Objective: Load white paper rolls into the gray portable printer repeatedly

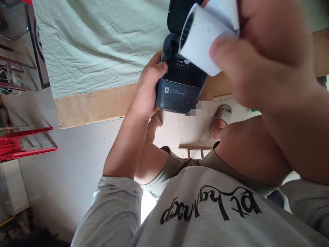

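Observation:
My left hand [147, 89] grips the left side of a small dark blue label printer [180, 87], thumb on its top edge. The printer's lid [177, 15] stands open at the top of the view. My right hand [259, 51], large and blurred close to the camera, holds a white paper roll [203, 39] right at the printer's open paper bay. Whether the roll sits inside the bay cannot be told.
A wooden table edge [95, 106] carries a pale green cloth [97, 44]. Below lie my knees, sandalled feet [222, 115] on white floor, and a grey shirt [205, 206]. A red plastic chair [23, 144] stands at the left.

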Motion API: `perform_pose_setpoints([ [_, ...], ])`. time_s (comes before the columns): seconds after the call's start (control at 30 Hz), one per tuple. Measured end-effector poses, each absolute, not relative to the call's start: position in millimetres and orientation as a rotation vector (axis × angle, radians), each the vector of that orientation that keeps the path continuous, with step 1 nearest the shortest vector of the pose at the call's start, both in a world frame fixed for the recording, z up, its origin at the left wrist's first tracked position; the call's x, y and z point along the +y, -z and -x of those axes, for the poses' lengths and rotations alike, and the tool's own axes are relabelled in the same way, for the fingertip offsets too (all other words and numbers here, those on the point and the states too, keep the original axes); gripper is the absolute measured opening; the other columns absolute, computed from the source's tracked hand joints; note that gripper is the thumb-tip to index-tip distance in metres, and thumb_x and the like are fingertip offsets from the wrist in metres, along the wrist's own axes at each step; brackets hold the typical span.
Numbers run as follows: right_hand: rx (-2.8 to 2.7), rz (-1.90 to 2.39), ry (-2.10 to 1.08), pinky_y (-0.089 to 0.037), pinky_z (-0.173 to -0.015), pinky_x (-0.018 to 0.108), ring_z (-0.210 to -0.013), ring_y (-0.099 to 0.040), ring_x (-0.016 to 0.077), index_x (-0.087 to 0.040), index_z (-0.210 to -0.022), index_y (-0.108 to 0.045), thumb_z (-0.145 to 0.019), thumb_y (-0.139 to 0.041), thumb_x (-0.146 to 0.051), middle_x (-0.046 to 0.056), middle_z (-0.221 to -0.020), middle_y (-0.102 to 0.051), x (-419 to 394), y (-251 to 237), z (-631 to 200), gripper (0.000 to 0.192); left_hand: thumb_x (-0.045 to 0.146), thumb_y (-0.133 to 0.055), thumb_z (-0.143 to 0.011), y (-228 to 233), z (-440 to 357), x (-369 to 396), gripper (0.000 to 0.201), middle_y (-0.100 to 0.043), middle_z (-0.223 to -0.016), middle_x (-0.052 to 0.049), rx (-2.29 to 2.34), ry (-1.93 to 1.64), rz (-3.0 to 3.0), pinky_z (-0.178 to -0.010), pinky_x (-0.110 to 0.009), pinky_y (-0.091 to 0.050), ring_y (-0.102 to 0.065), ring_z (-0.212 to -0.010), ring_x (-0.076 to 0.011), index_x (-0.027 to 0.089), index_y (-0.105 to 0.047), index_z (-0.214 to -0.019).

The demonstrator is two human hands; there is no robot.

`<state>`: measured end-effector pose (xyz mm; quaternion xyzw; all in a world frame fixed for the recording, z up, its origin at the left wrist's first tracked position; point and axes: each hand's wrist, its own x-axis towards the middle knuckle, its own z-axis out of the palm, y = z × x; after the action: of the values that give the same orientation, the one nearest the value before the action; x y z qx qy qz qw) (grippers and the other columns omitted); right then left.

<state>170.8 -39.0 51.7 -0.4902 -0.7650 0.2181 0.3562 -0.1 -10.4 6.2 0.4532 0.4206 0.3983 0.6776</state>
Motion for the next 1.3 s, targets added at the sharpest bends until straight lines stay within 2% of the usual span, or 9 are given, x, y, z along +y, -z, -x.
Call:
perform_pose_setpoints([
  [0.13, -2.174, 1.241, -0.231, -0.036, -0.092, 0.021, -0.103, -0.045, 0.0085, -0.006, -0.109, -0.048, -0.082, -0.035, -0.025, 0.005, -0.109, -0.047, -34.1, -44.0, -168.2, 0.036, 0.039, -0.045, -0.07, -5.7, 0.8, -10.3, 0.025, -0.066, -0.078, -0.004, 0.924, -0.877, -1.021, -0.082, -0.041, -0.044, -0.054, -0.106, -0.0329, 0.027, -0.064, -0.08],
  [0.27, -2.188, 1.317, -0.025, -0.038, -0.09, 0.022, -0.104, -0.046, 0.0105, -0.011, -0.113, -0.046, -0.085, -0.028, -0.031, 0.005, -0.112, -0.047, -31.1, -39.2, -164.7, 0.039, 0.036, -0.043, -0.073, -7.1, -0.9, -10.9, 0.025, -0.066, -0.083, -0.001, 0.853, -0.908, -1.071, -0.084, -0.041, -0.044, -0.056, -0.102, -0.0306, 0.029, -0.063, -0.085],
  [0.5, -2.226, 1.574, 0.09, -0.039, -0.08, 0.03, -0.098, -0.049, 0.017, -0.018, -0.108, -0.045, -0.079, -0.035, -0.038, 0.003, -0.107, -0.049, -30.5, -37.9, -165.2, 0.036, 0.037, -0.04, -0.074, -4.5, -2.6, -10.4, 0.027, -0.065, -0.085, -0.003, 0.838, -0.945, -1.103, -0.065, -0.039, -0.042, -0.058, -0.093, -0.03, 0.028, -0.064, -0.082],
  [0.63, -2.181, 1.604, 0.006, -0.039, -0.077, 0.027, -0.097, -0.052, 0.0135, -0.019, -0.105, -0.046, -0.079, -0.038, -0.038, -0.001, -0.107, -0.051, -30.0, -35.1, -164.5, 0.033, 0.037, -0.04, -0.072, -3.5, -2.3, -9.7, 0.027, -0.065, -0.086, -0.002, 0.838, -0.945, -1.124, -0.062, -0.037, -0.041, -0.056, -0.095, -0.0294, 0.03, -0.063, -0.085],
  [0.77, -2.185, 1.683, -0.09, -0.037, -0.088, 0.037, -0.1, -0.053, 0.0158, -0.023, -0.095, -0.05, -0.079, -0.04, -0.043, -0.006, -0.106, -0.054, -29.7, -33.4, -161.0, 0.028, 0.038, -0.043, -0.072, -5.8, -1.8, -10.3, 0.022, -0.062, -0.081, -0.002, 0.894, -0.93, -1.105, -0.063, -0.036, -0.041, -0.055, -0.092, -0.0291, 0.029, -0.061, -0.079],
  [0.9, -2.139, 1.653, 0.077, -0.037, -0.081, 0.036, -0.099, -0.05, 0.0186, -0.025, -0.084, -0.057, -0.079, -0.036, -0.049, -0.003, -0.098, -0.055, -32.5, -33.5, -161.6, 0.032, 0.038, -0.045, -0.07, -5.1, 0.4, -9.8, 0.02, -0.062, -0.08, -0.004, 0.883, -0.929, -1.081, -0.07, -0.037, -0.042, -0.052, -0.102, -0.0324, 0.027, -0.06, -0.079],
  [1.03, -2.177, 1.465, 0.205, -0.037, -0.071, 0.031, -0.086, -0.053, 0.0144, -0.025, -0.082, -0.058, -0.081, -0.036, -0.048, 0.0, -0.076, -0.054, -40.8, -30.3, -161.6, 0.032, 0.04, -0.047, -0.069, -5.0, -1.0, -12.5, 0.026, -0.063, -0.093, -0.001, 0.794, -1.015, -1.082, -0.084, -0.036, -0.043, -0.047, -0.112, -0.0298, 0.029, -0.058, -0.09],
  [1.17, -2.35, 1.346, 0.053, -0.038, -0.075, 0.032, -0.088, -0.052, 0.0134, -0.028, -0.086, -0.058, -0.08, -0.038, -0.05, -0.004, -0.082, -0.057, -45.3, -27.6, -161.7, 0.03, 0.031, -0.052, -0.066, -10.6, -5.7, -20.4, 0.035, -0.058, -0.106, 0.003, 0.762, -1.072, -1.166, -0.094, -0.029, -0.041, -0.05, -0.111, -0.0227, 0.029, -0.054, -0.101],
  [1.3, -2.245, 1.225, 0.023, -0.042, -0.078, 0.028, -0.087, -0.054, 0.0109, -0.021, -0.089, -0.059, -0.078, -0.044, -0.04, -0.002, -0.084, -0.058, -42.5, -33.9, -173.2, 0.026, 0.026, -0.054, -0.062, -12.4, -4.9, -23.6, 0.037, -0.058, -0.112, 0.007, 0.807, -1.049, -1.181, -0.088, -0.029, -0.046, -0.054, -0.108, -0.0219, 0.035, -0.056, -0.098],
])
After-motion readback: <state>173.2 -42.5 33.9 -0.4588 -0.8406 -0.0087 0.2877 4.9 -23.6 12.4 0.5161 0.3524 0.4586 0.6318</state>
